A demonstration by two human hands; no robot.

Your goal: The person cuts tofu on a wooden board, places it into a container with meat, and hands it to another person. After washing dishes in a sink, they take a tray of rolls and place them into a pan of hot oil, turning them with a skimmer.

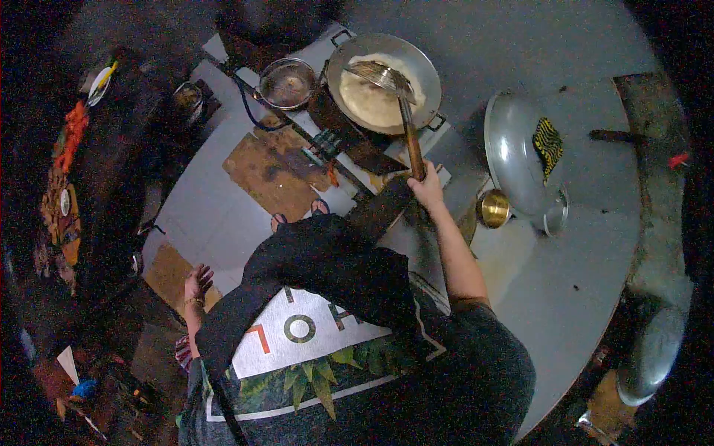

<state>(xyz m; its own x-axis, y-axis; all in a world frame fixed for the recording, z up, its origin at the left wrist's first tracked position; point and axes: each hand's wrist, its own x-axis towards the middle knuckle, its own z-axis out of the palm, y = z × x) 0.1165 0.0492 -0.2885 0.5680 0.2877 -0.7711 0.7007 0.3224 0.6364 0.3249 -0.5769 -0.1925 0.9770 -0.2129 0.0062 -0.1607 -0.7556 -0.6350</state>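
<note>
My right hand [428,187] is wrapped round the wooden handle of a long metal skimmer [410,130]. The skimmer's wide, slotted-looking head rests over a large two-handled metal wok [430,73], overlapping the pale, foamy liquid [363,104] inside. Darker matter shows around the skimmer's head, partly hidden by it. Low at my side, well away from the wok, my left hand [199,282] hangs with its fingers loosely apart and nothing in them.
Left of the wok stands a round metal strainer or bowl [288,84]. To the right are a big aluminium lid or basin [513,149] with a black-and-yellow cloth [548,145], and a brass-coloured bowl [494,208]. A brown board [279,175] lies on the floor near my feet.
</note>
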